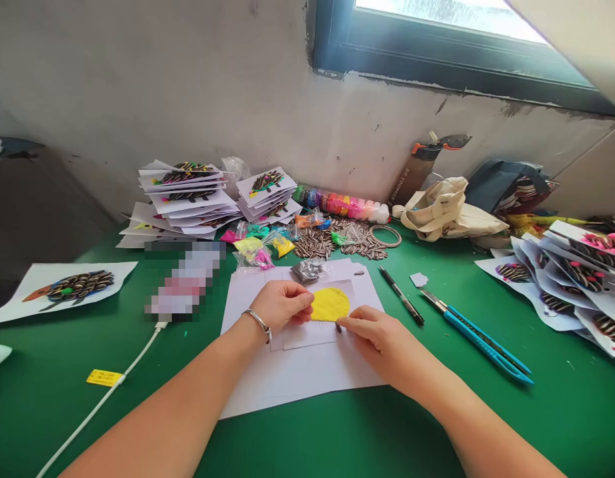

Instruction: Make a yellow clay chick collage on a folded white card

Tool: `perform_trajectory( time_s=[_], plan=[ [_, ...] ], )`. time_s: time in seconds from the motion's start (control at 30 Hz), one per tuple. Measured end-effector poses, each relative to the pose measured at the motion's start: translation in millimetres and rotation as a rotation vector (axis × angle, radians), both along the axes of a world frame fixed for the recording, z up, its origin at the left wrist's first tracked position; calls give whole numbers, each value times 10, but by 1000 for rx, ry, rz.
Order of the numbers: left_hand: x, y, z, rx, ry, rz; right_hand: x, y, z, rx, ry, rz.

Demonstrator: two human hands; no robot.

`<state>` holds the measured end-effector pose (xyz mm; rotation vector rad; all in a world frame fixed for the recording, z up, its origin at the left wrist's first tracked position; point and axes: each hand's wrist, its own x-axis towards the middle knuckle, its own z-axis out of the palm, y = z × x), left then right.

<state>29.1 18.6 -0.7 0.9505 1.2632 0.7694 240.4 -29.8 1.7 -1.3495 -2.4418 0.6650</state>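
A flat yellow clay oval (332,303) lies on a small white card (307,340), on top of larger white sheets (257,393). My left hand (283,304), a bracelet at its wrist, is at the oval's left edge with thumb and fingertips pinched together. Whatever sits between them is hidden. At the oval's lower right is my right hand (374,332), its fingers closed on a small dark piece (338,327) just below the yellow edge. Behind the left hand lies a bag of dark clay (310,271).
Beyond the sheets are clay bags (282,245), sunflower seeds (314,247) and a tape ring (385,236). A pen (401,295) and blue utility knife (481,342) lie right. Seed-picture stacks (188,199) stand back left, more cards (550,279) right. A white cable (95,405) runs left.
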Motion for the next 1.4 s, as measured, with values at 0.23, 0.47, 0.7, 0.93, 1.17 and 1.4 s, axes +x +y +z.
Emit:
perform_trajectory(
  time_s=[0.23, 0.47, 0.7, 0.93, 1.17, 1.4],
  plan=[
    [-7, 2, -3, -5, 10, 3, 42, -41, 68, -11, -43, 74],
    [-13, 8, 9, -5, 19, 1, 47, -27, 71, 21, 38, 88],
    [-29, -23, 67, 19, -1, -4, 95, 46, -23, 120, 94, -4],
    [7, -126, 199, -41, -135, -60, -119, 86, -10, 157, 327, -151],
    [-10, -187, 193, -60, -372, -128, -464, 92, 178, 91, 368, -97],
    [32, -223, 191, -55, -383, -108, -577, 161, 47, 74, 464, -234]
  ],
)
